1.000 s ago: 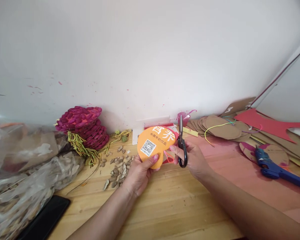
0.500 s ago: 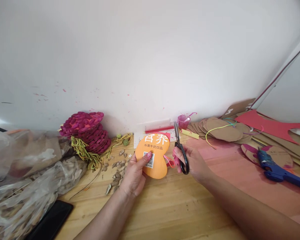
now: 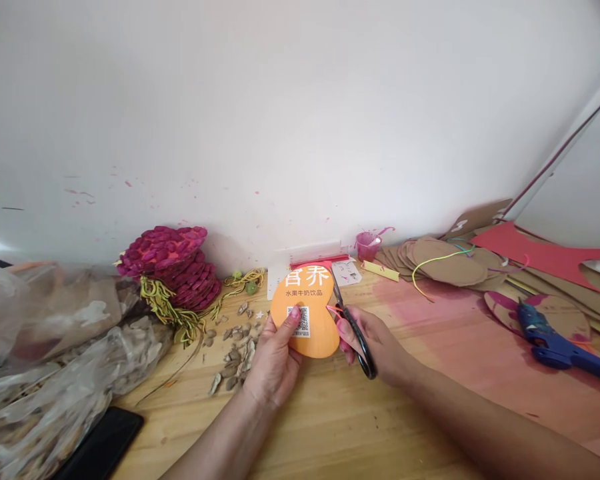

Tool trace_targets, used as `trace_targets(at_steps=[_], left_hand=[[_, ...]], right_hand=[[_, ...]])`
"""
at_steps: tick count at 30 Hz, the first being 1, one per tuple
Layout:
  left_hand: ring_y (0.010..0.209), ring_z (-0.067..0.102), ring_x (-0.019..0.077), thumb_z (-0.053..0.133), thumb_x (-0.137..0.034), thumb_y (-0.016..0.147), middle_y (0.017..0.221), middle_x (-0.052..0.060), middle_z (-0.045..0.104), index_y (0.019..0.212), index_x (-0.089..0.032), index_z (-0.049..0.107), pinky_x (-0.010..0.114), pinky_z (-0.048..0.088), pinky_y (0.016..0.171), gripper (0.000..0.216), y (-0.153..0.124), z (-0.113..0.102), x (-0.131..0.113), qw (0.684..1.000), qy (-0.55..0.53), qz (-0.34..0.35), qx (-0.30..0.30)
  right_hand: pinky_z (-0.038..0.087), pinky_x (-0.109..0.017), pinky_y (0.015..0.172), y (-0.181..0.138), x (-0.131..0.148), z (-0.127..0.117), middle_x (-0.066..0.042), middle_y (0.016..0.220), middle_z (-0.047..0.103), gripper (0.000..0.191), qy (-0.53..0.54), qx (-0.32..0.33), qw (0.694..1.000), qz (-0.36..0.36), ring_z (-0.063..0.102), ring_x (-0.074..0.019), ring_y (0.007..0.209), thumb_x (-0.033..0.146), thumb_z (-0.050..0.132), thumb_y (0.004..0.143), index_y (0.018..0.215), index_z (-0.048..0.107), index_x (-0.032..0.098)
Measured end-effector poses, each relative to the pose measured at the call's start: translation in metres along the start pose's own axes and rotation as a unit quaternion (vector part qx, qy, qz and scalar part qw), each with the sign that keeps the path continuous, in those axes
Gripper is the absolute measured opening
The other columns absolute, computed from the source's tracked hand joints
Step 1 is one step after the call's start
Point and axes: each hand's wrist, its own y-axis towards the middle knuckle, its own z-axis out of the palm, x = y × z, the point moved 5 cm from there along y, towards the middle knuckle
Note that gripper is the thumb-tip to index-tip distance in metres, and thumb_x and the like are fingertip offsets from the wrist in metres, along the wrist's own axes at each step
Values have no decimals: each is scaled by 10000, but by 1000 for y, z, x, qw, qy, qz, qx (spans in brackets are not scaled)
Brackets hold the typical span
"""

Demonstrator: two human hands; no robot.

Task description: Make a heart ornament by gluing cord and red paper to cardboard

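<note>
My left hand is closed on an orange peanut-shaped cardboard piece with white lettering and a QR code, thumb on its front face. Some red shows along its top edge behind it. My right hand grips black-handled scissors, whose blades point up and lie close along the card's right edge. Whether the blades touch the card I cannot tell. A thin pink cord shows between the card's notch and the right fingers. Peanut shells lie on the table just left of the card.
Magenta shell-covered discs with yellow-green cords stand at the left, behind plastic bags and a black phone. Along the wall are a pink-stained cup and cardboard discs. A blue glue gun lies right, near red card.
The scissors have moved left and down, from standing apart at the right to lying along the card's right edge. The card has turned slightly in my left hand's grip.
</note>
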Motion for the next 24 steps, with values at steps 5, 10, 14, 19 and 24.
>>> trace_targets(at_steps=[5,10,14,19,24], left_hand=[[1005,721,204,813,-220,769,1158,76,742,1206,-208,641,286,595,884,470,-4,2,10,999,9,-7,31],[1007,725,224,826,-234,758,1144,84,747,1251,-215,629,318,593,901,531,-6,2,14,999,17,-16,45],[995,728,226,823,-233,762,1134,97,749,1277,-206,612,322,598,888,557,-8,4,15,998,18,-27,50],[1021,721,248,842,-233,738,1133,112,747,1303,-200,593,340,601,881,618,-11,7,16,998,20,-34,46],[997,730,250,856,-256,718,1131,106,750,1266,-207,629,355,600,888,596,-8,5,14,998,31,-27,45]], right_hand=[[402,-238,493,2,-6,-4,44,644,528,367,-5,-13,1000,-14,511,-112,516,552,618,886,848,519,201],[386,-233,475,1,-4,-5,36,651,529,387,-6,-16,1000,-25,510,-111,512,570,610,889,826,527,197],[371,-228,459,2,-4,-4,42,608,515,404,0,-13,999,-32,489,-108,491,583,603,886,797,519,198],[361,-219,416,3,-15,-8,52,638,514,403,8,-40,999,-1,474,-96,449,595,639,847,845,519,209],[349,-209,407,3,-16,-10,67,591,478,400,5,-39,999,11,450,-89,435,593,646,845,834,519,214]])
